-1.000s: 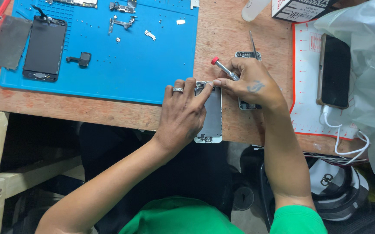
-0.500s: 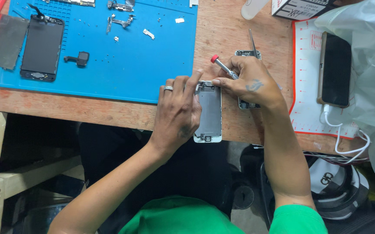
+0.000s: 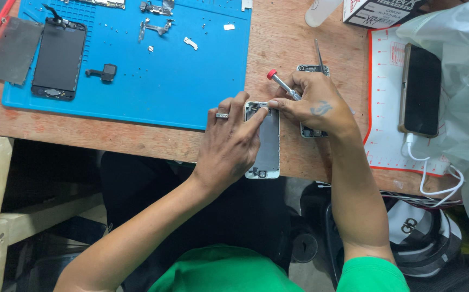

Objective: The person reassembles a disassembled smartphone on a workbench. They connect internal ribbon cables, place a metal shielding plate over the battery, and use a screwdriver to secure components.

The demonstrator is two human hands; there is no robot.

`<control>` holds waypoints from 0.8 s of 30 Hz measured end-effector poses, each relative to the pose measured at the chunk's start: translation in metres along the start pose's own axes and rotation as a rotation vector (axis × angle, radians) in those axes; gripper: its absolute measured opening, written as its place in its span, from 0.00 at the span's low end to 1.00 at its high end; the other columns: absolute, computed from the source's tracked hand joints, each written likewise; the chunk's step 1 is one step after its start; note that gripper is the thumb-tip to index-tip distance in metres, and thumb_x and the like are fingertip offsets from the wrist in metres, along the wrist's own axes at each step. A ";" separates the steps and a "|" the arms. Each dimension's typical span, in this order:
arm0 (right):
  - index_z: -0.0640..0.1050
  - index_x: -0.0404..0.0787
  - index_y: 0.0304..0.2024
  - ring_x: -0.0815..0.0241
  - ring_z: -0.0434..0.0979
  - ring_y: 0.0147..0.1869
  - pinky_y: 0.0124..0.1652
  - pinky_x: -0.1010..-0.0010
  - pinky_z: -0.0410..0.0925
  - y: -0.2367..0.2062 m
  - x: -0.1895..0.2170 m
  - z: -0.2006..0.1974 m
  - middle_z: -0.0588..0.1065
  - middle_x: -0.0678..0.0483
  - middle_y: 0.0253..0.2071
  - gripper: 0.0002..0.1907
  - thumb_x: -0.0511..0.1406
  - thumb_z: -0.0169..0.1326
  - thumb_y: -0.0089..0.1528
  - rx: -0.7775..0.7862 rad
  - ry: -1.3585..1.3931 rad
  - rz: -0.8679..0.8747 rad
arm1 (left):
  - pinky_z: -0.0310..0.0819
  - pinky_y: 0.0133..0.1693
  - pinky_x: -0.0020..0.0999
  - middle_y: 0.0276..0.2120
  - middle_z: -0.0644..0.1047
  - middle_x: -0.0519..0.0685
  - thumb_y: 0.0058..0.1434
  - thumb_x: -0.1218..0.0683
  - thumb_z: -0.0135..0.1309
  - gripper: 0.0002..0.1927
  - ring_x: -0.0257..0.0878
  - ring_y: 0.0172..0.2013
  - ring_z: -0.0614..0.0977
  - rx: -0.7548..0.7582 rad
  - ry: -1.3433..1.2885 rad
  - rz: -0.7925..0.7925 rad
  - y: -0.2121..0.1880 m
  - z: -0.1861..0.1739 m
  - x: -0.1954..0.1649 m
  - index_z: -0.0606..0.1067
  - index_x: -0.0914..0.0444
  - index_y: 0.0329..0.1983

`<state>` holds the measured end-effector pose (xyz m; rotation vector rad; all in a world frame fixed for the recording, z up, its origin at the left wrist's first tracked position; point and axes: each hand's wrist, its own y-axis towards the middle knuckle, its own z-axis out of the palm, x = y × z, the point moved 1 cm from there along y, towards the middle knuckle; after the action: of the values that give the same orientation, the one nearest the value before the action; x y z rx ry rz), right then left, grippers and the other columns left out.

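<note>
In the head view, the left hand [image 3: 229, 146] lies over the left side of an opened phone body [image 3: 267, 146], which rests on the wooden counter [image 3: 283, 43] near its front edge, between the two hands. The fingers [image 3: 253, 120] of this hand are stretched and close together, with the tips pressing on the top part of the phone body; they hold it down more than they grip it. A ring sits on one finger.

The right hand [image 3: 313, 105] is just to the right, and its fingertips meet the left ones at the top corner of the phone body. Its fingers are closed around a small screwdriver [image 3: 282, 84] with a red cap, which points down toward the upper end of the phone. Under this hand lies a second phone frame [image 3: 313, 69], partly hidden, and thin tweezers [image 3: 319, 54] lie beside it.

To the left, a blue work mat [image 3: 191, 81] carries a dark phone screen [image 3: 59, 59], a small black part [image 3: 104, 72] and several tiny metal pieces. To the right, a phone with a cable [image 3: 420, 89] lies on a white mat with a red border [image 3: 383, 108].
</note>
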<state>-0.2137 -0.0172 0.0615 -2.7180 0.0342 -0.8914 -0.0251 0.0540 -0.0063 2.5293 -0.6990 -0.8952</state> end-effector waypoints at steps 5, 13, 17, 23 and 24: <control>0.80 0.37 0.31 0.71 0.68 0.20 0.20 0.74 0.61 0.000 0.000 0.001 0.72 0.58 0.18 0.17 0.43 0.70 0.55 0.002 -0.001 0.005 | 0.58 0.58 0.45 0.62 0.63 0.58 0.62 0.55 0.55 0.23 0.48 0.60 0.65 0.037 0.045 -0.012 0.001 0.005 0.002 0.73 0.61 0.62; 0.82 0.37 0.34 0.71 0.67 0.23 0.22 0.75 0.60 0.006 -0.014 0.000 0.72 0.59 0.21 0.14 0.42 0.64 0.61 -0.103 0.014 -0.111 | 0.56 0.58 0.46 0.63 0.62 0.60 0.60 0.56 0.55 0.24 0.49 0.60 0.63 0.078 0.026 -0.062 0.002 0.007 0.002 0.73 0.58 0.61; 0.80 0.36 0.37 0.68 0.62 0.20 0.21 0.74 0.56 0.013 -0.025 -0.003 0.69 0.58 0.20 0.16 0.41 0.50 0.72 -0.187 0.268 -0.147 | 0.55 0.58 0.46 0.62 0.62 0.59 0.59 0.56 0.56 0.24 0.49 0.61 0.63 0.089 0.032 -0.077 0.001 0.007 0.001 0.73 0.57 0.60; 0.79 0.34 0.42 0.70 0.70 0.37 0.38 0.79 0.63 0.012 -0.031 0.002 0.73 0.56 0.32 0.19 0.40 0.44 0.78 -0.213 0.481 -0.485 | 0.55 0.58 0.47 0.62 0.61 0.60 0.57 0.56 0.57 0.26 0.50 0.61 0.63 0.121 0.030 -0.081 0.005 0.003 -0.001 0.72 0.58 0.61; 0.79 0.34 0.43 0.70 0.69 0.36 0.37 0.79 0.63 0.013 -0.032 0.004 0.73 0.57 0.32 0.19 0.41 0.44 0.78 -0.233 0.479 -0.465 | 0.55 0.57 0.47 0.62 0.61 0.61 0.57 0.56 0.57 0.27 0.50 0.61 0.63 0.123 0.032 -0.081 0.005 0.002 -0.001 0.72 0.58 0.61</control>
<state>-0.2362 -0.0251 0.0370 -2.6882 -0.4387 -1.7535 -0.0288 0.0496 -0.0048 2.6913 -0.6651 -0.8608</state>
